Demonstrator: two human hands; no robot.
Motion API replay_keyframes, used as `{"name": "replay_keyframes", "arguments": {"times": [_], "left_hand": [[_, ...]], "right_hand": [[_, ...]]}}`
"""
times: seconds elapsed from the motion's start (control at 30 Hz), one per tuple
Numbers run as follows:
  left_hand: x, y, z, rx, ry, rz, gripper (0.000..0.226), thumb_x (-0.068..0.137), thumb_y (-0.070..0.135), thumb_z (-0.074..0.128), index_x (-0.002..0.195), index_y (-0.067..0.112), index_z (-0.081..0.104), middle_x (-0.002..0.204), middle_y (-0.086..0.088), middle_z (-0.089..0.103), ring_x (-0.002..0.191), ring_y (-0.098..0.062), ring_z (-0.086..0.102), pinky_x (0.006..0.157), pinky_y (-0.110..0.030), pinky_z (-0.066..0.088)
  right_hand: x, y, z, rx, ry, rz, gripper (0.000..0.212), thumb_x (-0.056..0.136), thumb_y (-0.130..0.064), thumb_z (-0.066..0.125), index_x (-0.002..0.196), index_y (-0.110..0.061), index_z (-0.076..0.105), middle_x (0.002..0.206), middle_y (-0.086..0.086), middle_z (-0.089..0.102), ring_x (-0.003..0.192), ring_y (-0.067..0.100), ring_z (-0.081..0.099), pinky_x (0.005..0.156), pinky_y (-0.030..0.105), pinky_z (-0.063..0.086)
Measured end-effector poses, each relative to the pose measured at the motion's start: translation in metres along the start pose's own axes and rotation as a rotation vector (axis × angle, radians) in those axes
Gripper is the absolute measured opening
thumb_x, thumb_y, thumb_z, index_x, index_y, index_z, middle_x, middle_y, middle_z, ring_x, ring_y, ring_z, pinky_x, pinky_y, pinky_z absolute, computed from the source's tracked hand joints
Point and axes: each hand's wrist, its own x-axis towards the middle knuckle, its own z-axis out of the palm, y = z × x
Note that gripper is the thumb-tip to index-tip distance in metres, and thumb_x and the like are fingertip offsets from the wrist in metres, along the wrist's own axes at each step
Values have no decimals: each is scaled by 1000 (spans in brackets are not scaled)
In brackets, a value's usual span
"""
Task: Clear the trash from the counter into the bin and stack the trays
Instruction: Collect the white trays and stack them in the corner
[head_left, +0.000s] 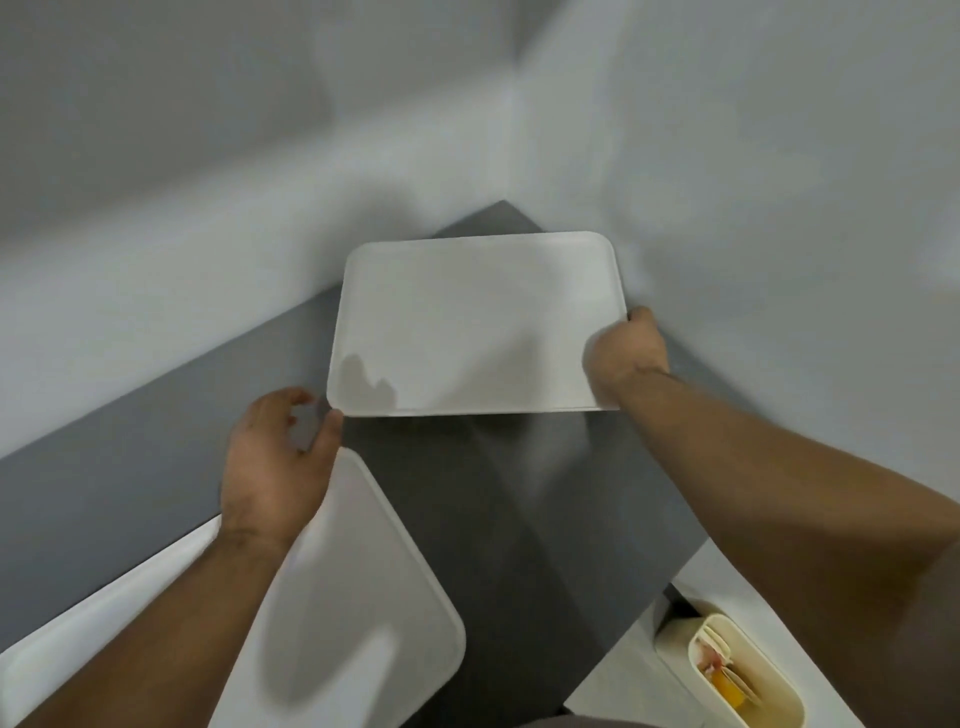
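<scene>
near tray (363, 597) partly hidden under left forearm, bin (748, 670) contents blurred, unidentifiable

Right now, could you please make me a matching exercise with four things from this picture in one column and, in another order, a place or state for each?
Things:
1. far tray
2. near tray
3. bin
4. left hand

Places or states:
A. low at the right, with trash inside
B. open, beside the far tray's near left corner
C. gripped at its right edge by the right hand
D. on the grey counter, under the left forearm

Pairs: 1-C, 2-D, 3-A, 4-B
</scene>
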Motion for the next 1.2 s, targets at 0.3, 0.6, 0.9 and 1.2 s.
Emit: {"name": "replay_keyframes", "arguments": {"times": [0.3, 0.6, 0.9, 1.2], "left_hand": [[-33, -75, -82, -1065, -125, -623, 54, 103, 55, 41, 115, 10, 68, 107, -11, 75, 94, -27, 74, 88, -47, 58], [-109, -134, -159, -1378, -209, -640, 58, 91, 67, 51, 125, 27, 75, 129, -9, 72, 115, -29, 71, 86, -42, 60], [-177, -198, -170, -619, 170, -642, 14, 89, 23, 53, 101, 18, 59, 95, -8, 64, 85, -30, 61, 69, -41, 52], [-175, -234, -163, -192, 71, -568, 25, 88, 19, 49, 65, 12, 43, 62, -3, 48, 57, -21, 43, 52, -31, 35]], "right_hand": [[-95, 1, 18, -20, 69, -270, 19, 103, -22, 40, 90, -12, 51, 83, 11, 56, 85, 37, 59, 72, 33, 35], [-230, -7, 63, -159, -46, -448, 21, 102, -34, 33, 93, -21, 46, 70, -2, 51, 71, 35, 53, 68, 39, 43], [-314, 19, 95, -223, -101, -393, 17, 101, -26, 40, 106, -18, 54, 69, -4, 50, 71, 31, 53, 67, 36, 42], [-326, 22, 102, -273, -42, -442, 26, 97, -8, 42, 101, -6, 67, 104, 19, 65, 97, 40, 57, 85, 43, 49]]}}
